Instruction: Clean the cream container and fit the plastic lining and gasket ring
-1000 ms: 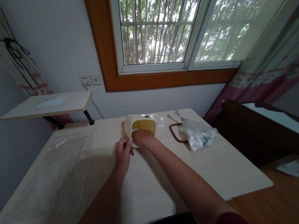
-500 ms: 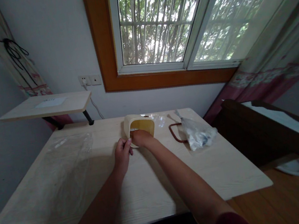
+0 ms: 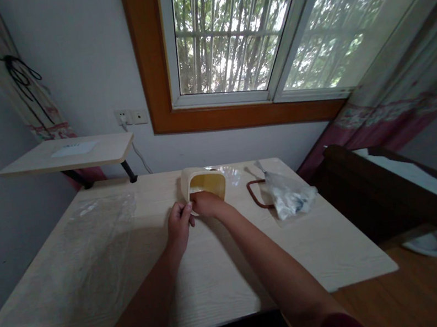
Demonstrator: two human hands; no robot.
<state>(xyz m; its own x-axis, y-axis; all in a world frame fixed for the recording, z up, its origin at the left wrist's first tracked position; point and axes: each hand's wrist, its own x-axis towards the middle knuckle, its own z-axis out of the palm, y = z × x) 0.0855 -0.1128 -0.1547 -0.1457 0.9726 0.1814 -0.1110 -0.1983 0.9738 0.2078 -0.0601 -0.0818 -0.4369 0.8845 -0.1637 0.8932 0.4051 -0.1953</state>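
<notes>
A cream-coloured plastic container (image 3: 209, 173) with a yellowish inside lies on its side on the table, its open end facing me. My left hand (image 3: 178, 221) pinches the lower left edge of that opening between thumb and fingers. Curled at the mouth, my right hand (image 3: 207, 203) reaches inside near the left wall. Its fingertips are hidden, and whatever they hold does not show. To the right lies a clear plastic bag (image 3: 291, 196) of small parts, beside a reddish-brown handle-shaped loop (image 3: 254, 195).
A flat clear plastic sheet or bag (image 3: 102, 244) covers the table's left part. A small raised shelf (image 3: 103, 149) with a paper stands at the back left. Crinkled clear plastic (image 3: 230, 171) lies behind the container. A dark piece of furniture (image 3: 358, 196) stands at the right.
My right hand has shifted very slightly at the container's mouth. The left hand and the container stay in place.
</notes>
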